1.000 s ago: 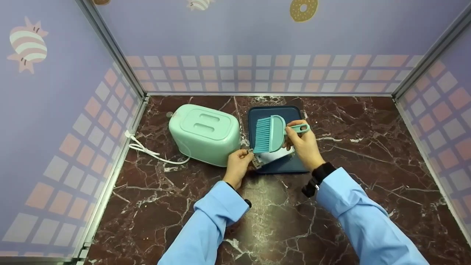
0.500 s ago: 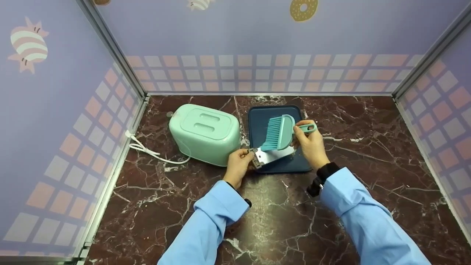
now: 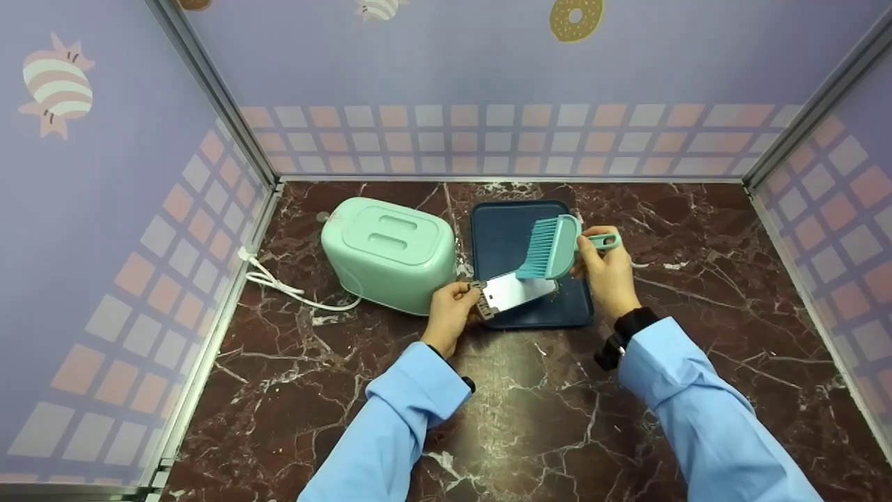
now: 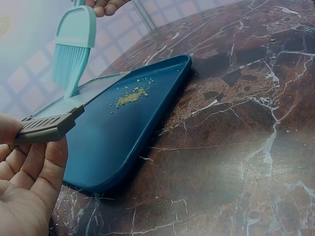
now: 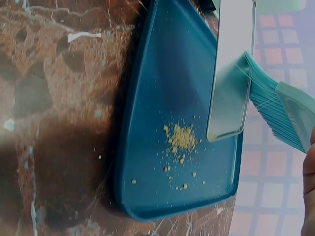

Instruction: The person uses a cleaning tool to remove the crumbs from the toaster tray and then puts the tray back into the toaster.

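My left hand (image 3: 451,314) pinches the brownish ribbed end of a shiny metal crumb tray (image 3: 514,291), thumb above and fingers below. The crumb tray slants over a dark blue tray (image 3: 498,216) lying on the table. In my right hand (image 3: 608,275) is the handle of a mint-green brush (image 3: 563,247). Its teal bristles (image 4: 69,69) press on the metal surface and bend. Yellowish crumbs (image 5: 182,138) lie heaped and scattered on the blue tray beside the crumb tray's far end, as the right wrist view shows.
A mint-green toaster (image 3: 387,254), slots not visible, stands just left of the blue tray. Its white cord (image 3: 293,294) lies on the marbled brown table (image 3: 334,432). Patterned purple panels (image 3: 446,84) enclose the back and both sides.
My right hand has drawn the brush to the right along the crumb tray, towards its far end, uncovering more metal. My left hand and the crumb tray have stayed in place.
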{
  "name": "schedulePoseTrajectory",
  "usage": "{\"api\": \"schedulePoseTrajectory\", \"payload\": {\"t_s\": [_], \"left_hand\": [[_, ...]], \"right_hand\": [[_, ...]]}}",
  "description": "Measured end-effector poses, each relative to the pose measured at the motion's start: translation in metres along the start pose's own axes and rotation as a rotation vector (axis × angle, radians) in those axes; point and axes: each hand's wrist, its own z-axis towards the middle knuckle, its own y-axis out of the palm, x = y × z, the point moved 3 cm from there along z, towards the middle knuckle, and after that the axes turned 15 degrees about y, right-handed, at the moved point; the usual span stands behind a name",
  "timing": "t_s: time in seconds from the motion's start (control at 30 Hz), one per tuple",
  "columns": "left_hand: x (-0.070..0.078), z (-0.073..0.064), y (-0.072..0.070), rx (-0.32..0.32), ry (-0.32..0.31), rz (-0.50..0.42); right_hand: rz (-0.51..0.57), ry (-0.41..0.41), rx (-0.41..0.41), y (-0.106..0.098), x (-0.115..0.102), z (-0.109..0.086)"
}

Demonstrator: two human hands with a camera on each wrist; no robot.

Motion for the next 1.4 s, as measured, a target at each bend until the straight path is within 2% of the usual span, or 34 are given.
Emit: {"api": "schedulePoseTrajectory", "payload": {"t_s": [0.3,0.7,0.9,1.13,1.27,1.4], "left_hand": [[-0.001,0.000,-0.002,-0.015,-0.009,0.007],[-0.001,0.000,-0.003,-0.018,-0.007,0.045],[0.000,0.000,-0.003,-0.012,-0.004,0.044],[-0.001,0.000,-0.003,-0.013,0.012,0.044],[-0.001,0.000,-0.002,-0.009,0.004,0.040],[-0.001,0.001,-0.002,-0.002,-0.006,0.041]], "right_hand": [[0.002,-0.001,0.085,-0.015,0.033,0.023],[-0.043,0.034,0.184,-0.027,0.040,0.024],[-0.032,0.012,0.211,-0.029,0.037,0.023],[0.037,0.029,0.221,-0.027,0.032,0.021],[0.088,0.027,0.182,-0.019,0.020,0.014],[0.122,-0.015,0.124,-0.010,0.000,0.001]]}}
